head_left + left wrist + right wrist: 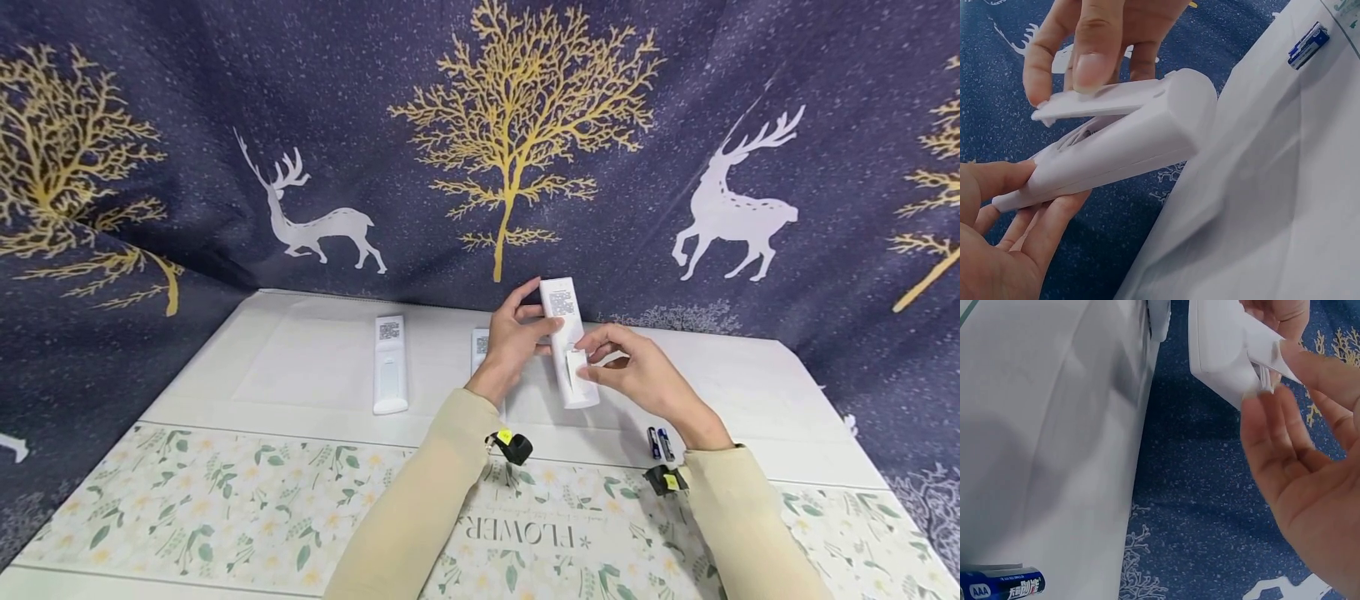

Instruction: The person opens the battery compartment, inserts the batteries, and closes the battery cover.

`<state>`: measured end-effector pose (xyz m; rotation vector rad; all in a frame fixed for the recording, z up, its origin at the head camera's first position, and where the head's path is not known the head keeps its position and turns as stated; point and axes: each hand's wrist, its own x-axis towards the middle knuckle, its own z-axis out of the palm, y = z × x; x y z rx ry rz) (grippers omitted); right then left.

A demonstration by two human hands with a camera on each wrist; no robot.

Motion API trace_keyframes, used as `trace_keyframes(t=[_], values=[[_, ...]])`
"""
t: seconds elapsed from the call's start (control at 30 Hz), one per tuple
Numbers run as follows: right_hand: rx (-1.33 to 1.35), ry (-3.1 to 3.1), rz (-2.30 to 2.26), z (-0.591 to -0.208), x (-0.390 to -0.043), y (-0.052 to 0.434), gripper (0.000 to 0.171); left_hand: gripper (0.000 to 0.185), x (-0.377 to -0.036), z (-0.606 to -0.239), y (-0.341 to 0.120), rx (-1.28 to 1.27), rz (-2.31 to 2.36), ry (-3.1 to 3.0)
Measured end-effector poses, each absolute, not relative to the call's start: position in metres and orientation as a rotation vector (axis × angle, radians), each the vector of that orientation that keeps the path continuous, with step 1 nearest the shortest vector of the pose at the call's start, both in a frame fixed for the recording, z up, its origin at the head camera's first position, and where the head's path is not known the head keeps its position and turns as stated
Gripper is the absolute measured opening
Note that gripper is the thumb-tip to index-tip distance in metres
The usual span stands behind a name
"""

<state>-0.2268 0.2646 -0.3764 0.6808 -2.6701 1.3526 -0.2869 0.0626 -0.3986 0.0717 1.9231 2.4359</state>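
- The left hand point(513, 337) is gripping the white remote point(564, 321) at frame centre, fingers point(997, 181) curled round its upper end, holding it above the bench point(315, 367).
- The right hand point(637, 371) is pinching the battery cover point(1100, 103), lifted at an angle off the remote's lower end.
- Two AAA batteries point(660, 443) are lying just right of the right wrist.
- A second remote point(390, 362) is lying left of centre; a third remote point(480, 343) is sitting partly hidden behind the left hand.
- A deer-print cloth point(300, 150) is hanging across the upper frame.
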Motion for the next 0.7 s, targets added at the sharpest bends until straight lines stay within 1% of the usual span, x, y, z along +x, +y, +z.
trace_keyframes(t=[0.27,0.7], values=[[0.731,-2.668,1.461,-0.3753,-0.2250,0.2624,0.031,0.074,-0.2885,-0.3988,0.0613,0.029,2.440,1.937],[0.657,-2.632,1.514,-0.3742,-0.2261,0.2671,0.034,0.075,-0.2886,-0.3965,0.0611,0.033,2.443,1.935]])
